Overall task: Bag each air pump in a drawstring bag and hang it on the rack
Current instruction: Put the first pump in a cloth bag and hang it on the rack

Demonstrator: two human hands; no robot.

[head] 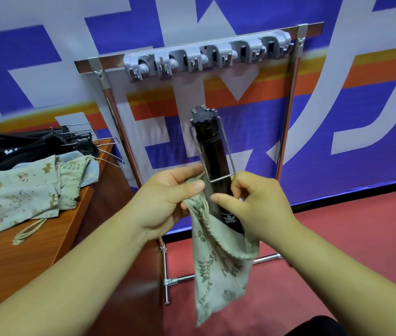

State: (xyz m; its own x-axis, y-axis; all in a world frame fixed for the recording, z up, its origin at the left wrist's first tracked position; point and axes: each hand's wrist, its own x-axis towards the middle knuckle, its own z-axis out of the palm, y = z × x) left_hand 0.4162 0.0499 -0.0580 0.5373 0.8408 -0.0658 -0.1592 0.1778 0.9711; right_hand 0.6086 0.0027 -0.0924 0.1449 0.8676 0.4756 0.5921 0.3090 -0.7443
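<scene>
A black air pump (210,146) with a folded wire foot stands upright in mid-air, its lower end inside a pale green leaf-print drawstring bag (216,267). My left hand (167,200) pinches the bag's rim on the left. My right hand (257,202) grips the pump's barrel and the bag's opening on the right. Behind them stands a chrome frame carrying a grey hook rack (204,57); nothing hangs on it.
A wooden table (22,251) at the left carries several more black pumps (34,144) and a heap of printed drawstring bags (17,190). A blue, white and orange banner (337,117) covers the wall. The floor (337,238) is red.
</scene>
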